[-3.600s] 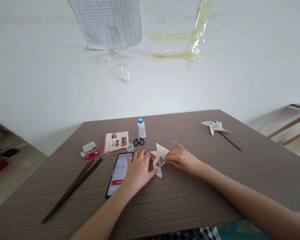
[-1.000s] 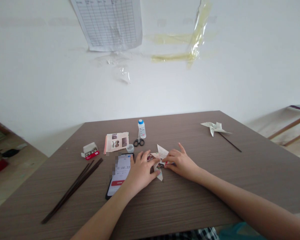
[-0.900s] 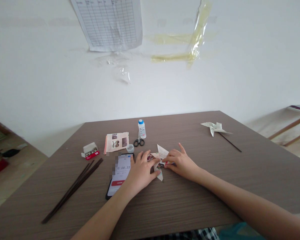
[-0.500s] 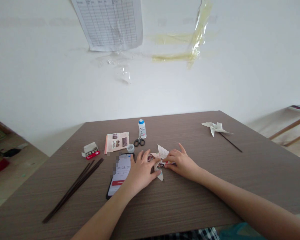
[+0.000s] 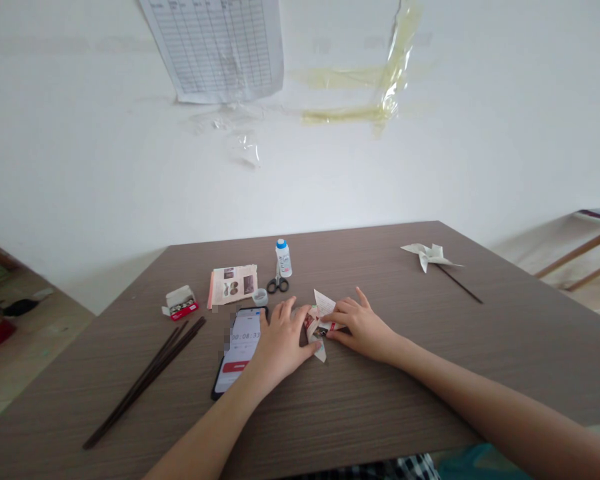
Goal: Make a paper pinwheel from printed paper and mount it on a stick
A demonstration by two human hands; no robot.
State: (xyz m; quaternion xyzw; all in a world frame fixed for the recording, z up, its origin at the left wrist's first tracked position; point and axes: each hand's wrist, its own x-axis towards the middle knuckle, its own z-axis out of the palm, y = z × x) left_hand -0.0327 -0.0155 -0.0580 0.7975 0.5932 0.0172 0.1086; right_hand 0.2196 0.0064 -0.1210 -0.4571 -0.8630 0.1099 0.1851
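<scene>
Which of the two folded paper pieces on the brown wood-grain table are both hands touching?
The folded printed paper piece, between the left hand and right hand. The pale paper pinwheel, on its thin dark stick, lies apart, untouched.

BG: white wall (image 5: 130,180) seen | printed grid sheet (image 5: 215,47) and yellowed tape strips (image 5: 360,87) stuck on wall | brown woodgrain worktop (image 5: 380,413) placed against it | pale floor (image 5: 40,333) seen lower left | wooden-framed bench (image 5: 580,253) seen right

A wood-grain bench (image 5: 405,393) carries folded printed paper (image 5: 316,328), a phone (image 5: 240,350) showing a timer, dark chopsticks (image 5: 147,377), an upright blue-capped glue bottle (image 5: 283,259), small scissors (image 5: 277,285), an open booklet (image 5: 233,284), a red-and-white carton (image 5: 180,302) and a paper pinwheel (image 5: 427,255) on a thin stick.
</scene>
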